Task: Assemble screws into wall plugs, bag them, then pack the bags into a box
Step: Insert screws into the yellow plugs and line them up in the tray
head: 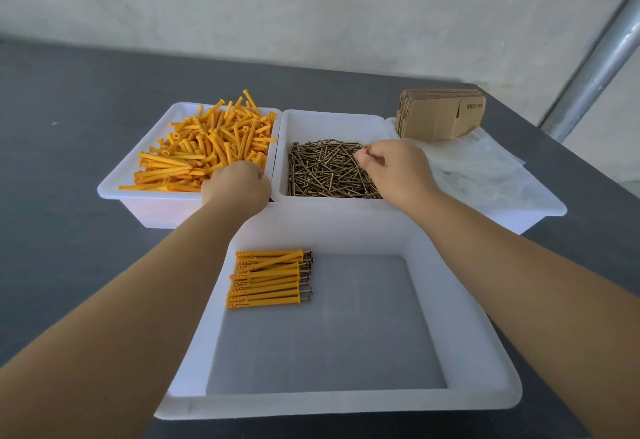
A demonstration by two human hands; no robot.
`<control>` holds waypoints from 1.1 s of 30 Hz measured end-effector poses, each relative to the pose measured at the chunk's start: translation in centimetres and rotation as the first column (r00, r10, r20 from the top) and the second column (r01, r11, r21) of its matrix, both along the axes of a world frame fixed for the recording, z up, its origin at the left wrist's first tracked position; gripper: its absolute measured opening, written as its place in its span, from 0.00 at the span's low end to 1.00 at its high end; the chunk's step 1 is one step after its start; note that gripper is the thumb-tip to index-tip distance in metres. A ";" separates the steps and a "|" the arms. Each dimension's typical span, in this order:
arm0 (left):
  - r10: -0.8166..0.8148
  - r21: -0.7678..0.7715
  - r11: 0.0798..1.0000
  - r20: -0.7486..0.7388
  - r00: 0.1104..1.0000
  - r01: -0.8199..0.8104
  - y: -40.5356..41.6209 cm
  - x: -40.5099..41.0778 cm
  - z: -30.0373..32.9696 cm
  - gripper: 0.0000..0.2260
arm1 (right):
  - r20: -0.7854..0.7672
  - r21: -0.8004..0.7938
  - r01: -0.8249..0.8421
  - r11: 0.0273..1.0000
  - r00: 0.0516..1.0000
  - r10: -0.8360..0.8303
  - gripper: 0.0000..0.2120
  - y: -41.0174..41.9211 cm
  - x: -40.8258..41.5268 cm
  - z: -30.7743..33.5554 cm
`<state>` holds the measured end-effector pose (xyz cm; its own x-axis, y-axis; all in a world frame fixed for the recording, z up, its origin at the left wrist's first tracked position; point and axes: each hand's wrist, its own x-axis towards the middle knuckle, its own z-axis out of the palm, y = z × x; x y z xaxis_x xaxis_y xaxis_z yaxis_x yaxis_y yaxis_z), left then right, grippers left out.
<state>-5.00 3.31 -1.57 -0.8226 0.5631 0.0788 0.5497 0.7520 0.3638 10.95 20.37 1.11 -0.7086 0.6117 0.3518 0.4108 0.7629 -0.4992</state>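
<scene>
Head view only. Left hand (237, 184) down at near right corner of wall plug tray (114, 185), fingers curled into the heap of loose orange wall plugs (211, 144); whether a plug is actually gripped cannot be told, fingertips hidden. Right hand (391, 168) over screw tray (332, 121), thumb and forefinger pinching one screw (362, 152) at far right of the pile of brass screws (325, 171). Near, large white tray (346, 400) with a neat row of assembled plugs with screws (270, 277) in its far left corner, screw heads pointing right. Far right, third tray (550, 208) holding clear plastic bags (485, 164) and a stack of flat cardboard boxes (441, 114) standing at its back. All trays on dark grey tabletop (69, 161), touching or just beside each other. Metal pole (595, 71) at right edge.
</scene>
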 end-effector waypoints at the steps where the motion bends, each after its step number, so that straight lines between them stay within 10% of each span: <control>1: 0.009 0.005 1.000 -0.017 1.000 -0.009 0.1 0.0 -0.1 0.14 | -0.051 -0.012 -0.017 1.000 0.999 0.016 0.17 -0.4 0.4 0.1; 5: 0.116 0.224 0.970 -0.090 0.989 -0.093 0.2 0.4 -0.5 0.13 | -0.220 -0.053 -0.061 0.997 0.974 0.048 0.14 -2.0 2.1 0.4; 11: 0.145 0.735 0.674 -0.232 0.962 0.075 -0.5 1.7 1.0 0.06 | -0.351 -0.477 -0.264 0.838 0.932 0.094 0.13 -4.4 3.8 -0.8; 16: -0.301 0.523 0.817 0.027 0.953 0.243 0.5 3.7 3.2 0.22 | -0.284 -0.586 -0.249 0.771 0.954 0.092 0.14 -4.8 4.0 -2.1; 24: -0.522 0.181 0.849 0.149 0.840 0.496 -0.4 6.5 3.5 0.12 | -0.264 -0.542 -0.257 0.800 0.956 0.128 0.04 -4.9 4.0 -3.0; 33: -0.518 0.414 0.846 0.496 0.697 0.334 -1.3 8.3 0.3 0.09 | -0.557 -0.545 -0.302 0.782 0.827 -0.068 0.09 -4.5 3.8 -2.8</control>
<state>3.25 1.98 -1.26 -0.4350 0.8932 -0.1144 0.4037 0.3070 0.8618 14.75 15.85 -1.74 -0.6048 0.7447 0.2823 -0.1271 0.2596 -0.9573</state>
